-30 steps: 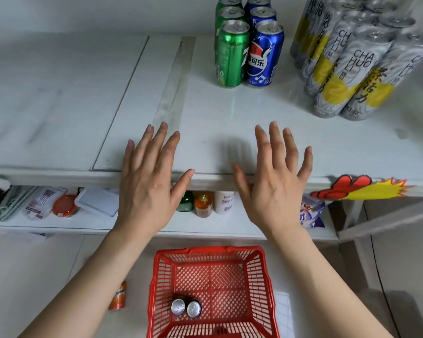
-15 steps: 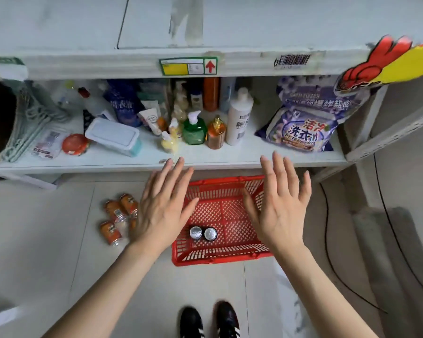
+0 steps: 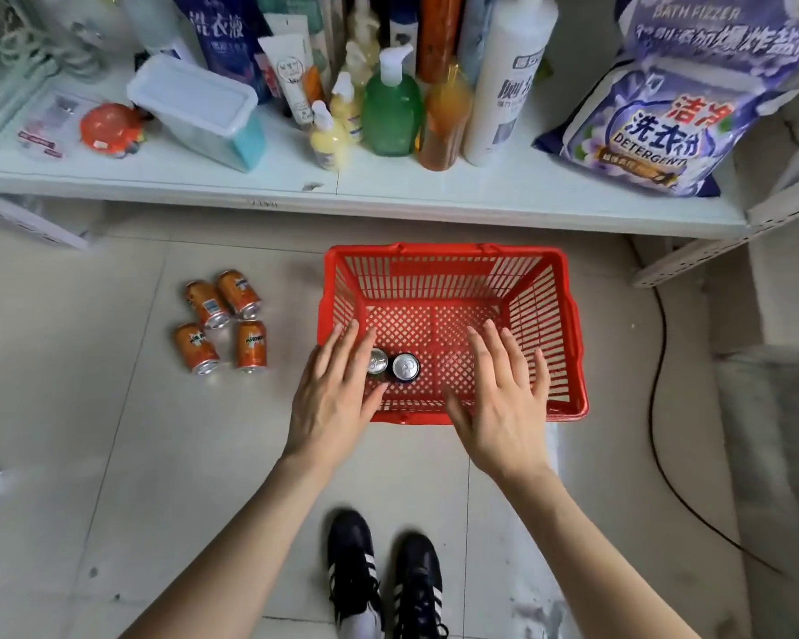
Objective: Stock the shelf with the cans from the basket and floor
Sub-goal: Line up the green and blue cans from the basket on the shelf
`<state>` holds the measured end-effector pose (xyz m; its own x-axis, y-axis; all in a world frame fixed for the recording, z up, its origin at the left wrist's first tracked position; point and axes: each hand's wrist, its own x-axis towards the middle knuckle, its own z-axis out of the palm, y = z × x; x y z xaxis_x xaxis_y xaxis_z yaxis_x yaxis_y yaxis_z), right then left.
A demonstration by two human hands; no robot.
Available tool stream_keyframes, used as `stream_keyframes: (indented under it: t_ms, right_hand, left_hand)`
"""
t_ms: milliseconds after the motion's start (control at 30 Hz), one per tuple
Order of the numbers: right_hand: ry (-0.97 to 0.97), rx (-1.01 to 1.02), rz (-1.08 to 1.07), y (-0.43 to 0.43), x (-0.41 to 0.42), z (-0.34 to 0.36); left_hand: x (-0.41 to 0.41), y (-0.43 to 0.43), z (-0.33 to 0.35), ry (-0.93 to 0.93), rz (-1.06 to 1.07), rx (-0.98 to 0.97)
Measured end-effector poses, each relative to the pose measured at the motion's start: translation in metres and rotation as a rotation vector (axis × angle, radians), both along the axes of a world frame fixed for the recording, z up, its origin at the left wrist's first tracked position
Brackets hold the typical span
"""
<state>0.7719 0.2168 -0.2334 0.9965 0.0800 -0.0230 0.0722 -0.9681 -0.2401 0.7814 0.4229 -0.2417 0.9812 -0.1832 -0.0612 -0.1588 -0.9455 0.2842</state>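
Step in hand: the reach into the basket (image 3: 434, 279) for a pick-up; nothing is gripped yet. The left hand (image 3: 333, 398) and the right hand (image 3: 503, 408) both hang palm down over the near edge of the basket, fingers straight and spread, each holding nothing. Two cans (image 3: 406, 366) stand upright and touching in the basket's near corner. One lies partly under the left hand's fingers (image 3: 349, 348). The other sits just to the right of them, between the two hands and nearer the left. Whether the left fingertips touch a can top cannot be told. Four orange cans (image 3: 251, 345) lie on their sides on the floor (image 3: 111, 431), well to the left of the left hand and apart from the basket. The shelf (image 3: 434, 191) runs ahead of both hands, beyond the basket, and carries bottles (image 3: 390, 108) and a detergent bag (image 3: 642, 131); no cans show on it. Judgement: six cans are left to stock. The next move calls for lowering each hand, curling the fingers round one can body, and lifting straight up to clear the basket wall. The right hand needs to shift left toward its can. The floor cans call for a separate reach to the left afterwards.
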Motion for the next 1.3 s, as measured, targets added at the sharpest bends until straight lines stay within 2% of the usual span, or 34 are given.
stream_keyframes:
  t_ms: [333, 700, 967, 1300]
  right_hand:
    - [0.187, 0.063, 0.148, 0.000, 0.031, -0.132]
    - [0.388, 0.123, 0.215, 0.003, 0.070, -0.238]
    - [0.565, 0.114, 0.211, 0.014, 0.084, -0.287]
    - [0.632, 0.104, 0.260, 0.028, 0.098, -0.306]
  left_hand:
    - [0.027, 0.017, -0.124, 0.039, 0.016, -0.032]
    - [0.054, 0.014, -0.219, 0.206, -0.034, -0.093]
    - [0.070, 0.008, -0.258, 0.352, -0.035, -0.054]
    - [0.072, 0.008, -0.278, 0.450, 0.014, -0.034]
